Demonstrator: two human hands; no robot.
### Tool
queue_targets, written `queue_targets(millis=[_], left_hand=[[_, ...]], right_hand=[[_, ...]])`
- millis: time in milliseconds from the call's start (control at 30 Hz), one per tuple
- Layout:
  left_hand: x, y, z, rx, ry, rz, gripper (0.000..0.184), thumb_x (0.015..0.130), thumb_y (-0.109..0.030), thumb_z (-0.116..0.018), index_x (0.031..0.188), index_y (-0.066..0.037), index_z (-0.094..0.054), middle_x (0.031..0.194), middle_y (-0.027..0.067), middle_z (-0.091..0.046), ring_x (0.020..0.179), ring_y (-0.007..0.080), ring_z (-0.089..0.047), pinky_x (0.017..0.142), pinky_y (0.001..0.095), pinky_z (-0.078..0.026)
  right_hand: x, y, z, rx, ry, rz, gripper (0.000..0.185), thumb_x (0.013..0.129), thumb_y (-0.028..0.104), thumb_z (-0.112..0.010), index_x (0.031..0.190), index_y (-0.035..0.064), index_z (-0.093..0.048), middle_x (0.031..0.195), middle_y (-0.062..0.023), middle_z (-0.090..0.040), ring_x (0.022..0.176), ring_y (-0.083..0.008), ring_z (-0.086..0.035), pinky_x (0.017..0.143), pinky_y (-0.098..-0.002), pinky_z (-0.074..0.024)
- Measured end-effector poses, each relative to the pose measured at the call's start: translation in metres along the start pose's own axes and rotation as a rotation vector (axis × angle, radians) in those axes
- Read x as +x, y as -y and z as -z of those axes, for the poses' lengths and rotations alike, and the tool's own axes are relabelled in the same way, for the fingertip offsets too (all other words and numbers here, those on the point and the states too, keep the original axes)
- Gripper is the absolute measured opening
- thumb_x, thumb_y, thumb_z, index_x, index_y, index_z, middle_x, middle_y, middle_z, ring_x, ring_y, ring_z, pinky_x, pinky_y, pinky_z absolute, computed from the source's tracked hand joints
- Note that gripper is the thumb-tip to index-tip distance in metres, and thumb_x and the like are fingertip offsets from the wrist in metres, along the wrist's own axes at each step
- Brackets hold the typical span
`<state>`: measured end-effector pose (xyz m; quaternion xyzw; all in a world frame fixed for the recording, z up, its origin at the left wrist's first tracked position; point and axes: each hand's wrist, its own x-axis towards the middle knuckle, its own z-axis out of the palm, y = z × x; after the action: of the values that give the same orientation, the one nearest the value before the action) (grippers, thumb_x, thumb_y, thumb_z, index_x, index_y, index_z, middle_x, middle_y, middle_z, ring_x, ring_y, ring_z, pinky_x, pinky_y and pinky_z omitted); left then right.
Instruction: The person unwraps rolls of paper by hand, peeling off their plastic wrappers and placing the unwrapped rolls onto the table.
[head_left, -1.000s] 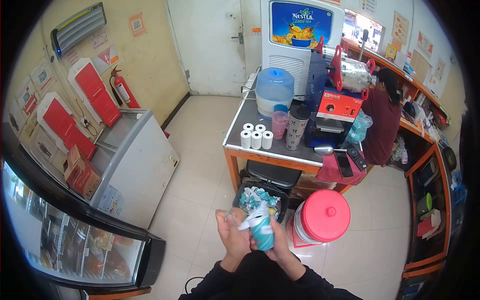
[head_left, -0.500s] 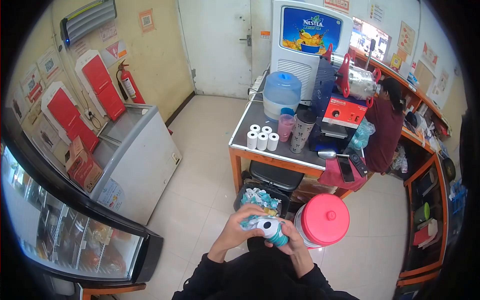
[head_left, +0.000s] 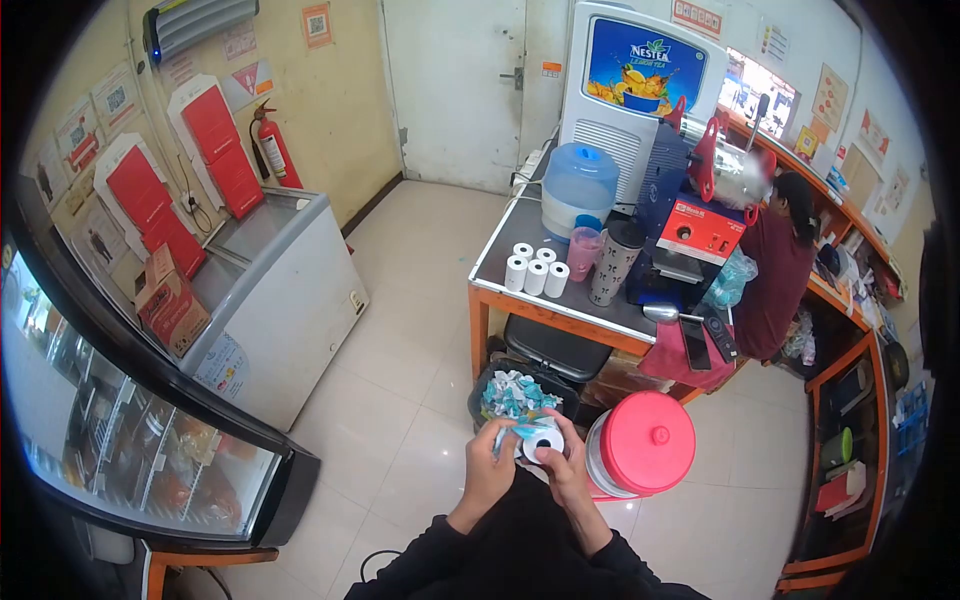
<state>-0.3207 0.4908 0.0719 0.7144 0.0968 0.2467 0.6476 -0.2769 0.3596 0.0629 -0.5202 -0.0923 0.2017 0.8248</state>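
My right hand (head_left: 569, 469) grips a white paper roll (head_left: 543, 441), its dark core hole facing up toward me. Teal and white wrapping (head_left: 526, 428) hangs at the roll's upper left, and the fingers of my left hand (head_left: 490, 466) are pinched on it. Just beyond my hands is a black bin (head_left: 478, 401) full of teal and white wrapper scraps (head_left: 517, 393). Several white paper rolls (head_left: 536, 277) stand grouped on the table (head_left: 493, 262).
A red-lidded bucket (head_left: 648, 443) stands right of my hands. The table also bears a water jug (head_left: 580, 185), a tumbler (head_left: 615, 262), a pink cup and a sealing machine (head_left: 692, 232). A person (head_left: 770, 275) sits behind it. A freezer (head_left: 285, 315) and a display fridge are left.
The wrapping has been pulled partly off the roll, baring its white end. My left hand has moved from the roll's side onto the wrapping. The view has shifted slightly.
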Motion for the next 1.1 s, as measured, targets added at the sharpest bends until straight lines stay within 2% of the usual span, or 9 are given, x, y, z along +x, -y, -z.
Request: queue_targets(millis=[100,133,267,400,567,700,867,967,1100], left_hand=[[0.011,0.017,-0.001,-0.236,-0.136,0.384,0.017,0.096,-0.021,-0.053,0.095,-0.005,-0.060,0.081,-0.0006,-0.059,0.070,0.0088,-0.054,0.057,0.0251,-0.043],[0.016,0.023,0.000,-0.321,-0.225,0.539,0.020,0.098,-0.025,-0.051,0.095,-0.007,-0.059,0.080,-0.0019,-0.057,0.069,0.0075,-0.053,0.055,0.0246,-0.043],[0.029,0.026,0.033,-0.557,-0.100,0.449,0.022,0.098,-0.028,-0.051,0.086,-0.010,-0.054,0.083,0.0009,-0.054,0.072,0.0059,-0.050,0.055,0.0256,-0.047],[0.026,0.022,0.015,-0.365,0.060,0.092,0.008,0.092,-0.012,-0.058,0.097,-0.005,-0.059,0.093,0.0049,-0.060,0.080,0.0075,-0.057,0.059,0.0280,-0.051],[0.036,-0.033,-0.005,-0.229,0.235,0.034,0.024,0.085,-0.001,-0.067,0.107,0.001,-0.058,0.125,0.0140,-0.056,0.099,0.0150,-0.060,0.084,0.0275,-0.050],[0.044,-0.020,-0.018,0.089,0.378,-0.163,0.030,0.076,-0.009,-0.077,0.105,-0.003,-0.068,0.111,0.0100,-0.068,0.104,0.0221,-0.060,0.089,0.0326,-0.045],[0.044,-0.022,-0.037,0.294,0.066,-0.508,0.027,0.067,0.006,-0.064,0.091,-0.002,-0.070,0.100,0.0091,-0.071,0.096,0.0250,-0.063,0.084,0.0353,-0.047],[0.054,-0.013,-0.044,0.208,0.064,-0.548,0.021,0.068,0.007,-0.063,0.087,0.001,-0.063,0.091,0.0126,-0.069,0.083,0.0287,-0.064,0.077,0.0339,-0.049],[0.058,0.007,-0.045,0.173,-0.013,-0.132,0.017,0.075,0.004,-0.059,0.091,0.000,-0.057,0.085,0.0157,-0.064,0.084,0.0329,-0.064,0.073,0.0384,-0.050]], right_hand=[[0.001,0.004,0.017,0.176,0.138,-0.107,0.080,0.071,0.020,-0.073,0.139,0.0027,-0.034,0.116,-0.0166,-0.054,0.105,-0.0271,-0.060,0.089,-0.0417,-0.0521],[-0.003,0.005,0.018,0.224,0.147,-0.134,0.084,0.067,0.029,-0.072,0.140,0.0078,-0.036,0.124,-0.0252,-0.051,0.108,-0.0438,-0.059,0.089,-0.0468,-0.0529],[-0.010,0.025,0.028,0.556,0.308,-0.204,0.079,0.067,0.028,-0.067,0.138,0.0050,-0.040,0.131,-0.0316,-0.046,0.110,-0.0500,-0.055,0.088,-0.0479,-0.0530],[0.000,0.034,0.032,0.368,0.264,-0.217,0.086,0.074,0.037,-0.062,0.141,-0.0076,-0.031,0.134,-0.0226,-0.047,0.109,-0.0394,-0.060,0.088,-0.0402,-0.0513],[0.002,0.034,0.029,0.234,0.090,-0.113,0.070,0.081,0.041,-0.060,0.136,0.0055,-0.035,0.125,-0.0161,-0.051,0.103,-0.0286,-0.060,0.079,-0.0375,-0.0532],[0.006,0.025,0.028,0.118,0.003,0.018,0.051,0.088,0.048,-0.055,0.122,0.0138,-0.036,0.117,-0.0127,-0.052,0.102,-0.0231,-0.058,0.075,-0.0367,-0.0536],[0.019,0.013,0.018,-0.455,-0.235,0.423,0.049,0.075,0.004,-0.075,0.111,0.0034,-0.041,0.107,-0.0080,-0.054,0.098,-0.0124,-0.054,0.078,-0.0277,-0.0480],[0.025,0.029,0.016,-0.360,-0.209,0.275,0.038,0.076,0.006,-0.075,0.105,0.0023,-0.049,0.098,-0.0047,-0.058,0.089,-0.0105,-0.057,0.076,-0.0255,-0.0476],[0.037,0.030,0.018,-0.490,-0.179,0.265,0.045,0.078,0.011,-0.077,0.115,0.0007,-0.054,0.096,-0.0030,-0.060,0.087,-0.0117,-0.059,0.077,-0.0245,-0.0482]])
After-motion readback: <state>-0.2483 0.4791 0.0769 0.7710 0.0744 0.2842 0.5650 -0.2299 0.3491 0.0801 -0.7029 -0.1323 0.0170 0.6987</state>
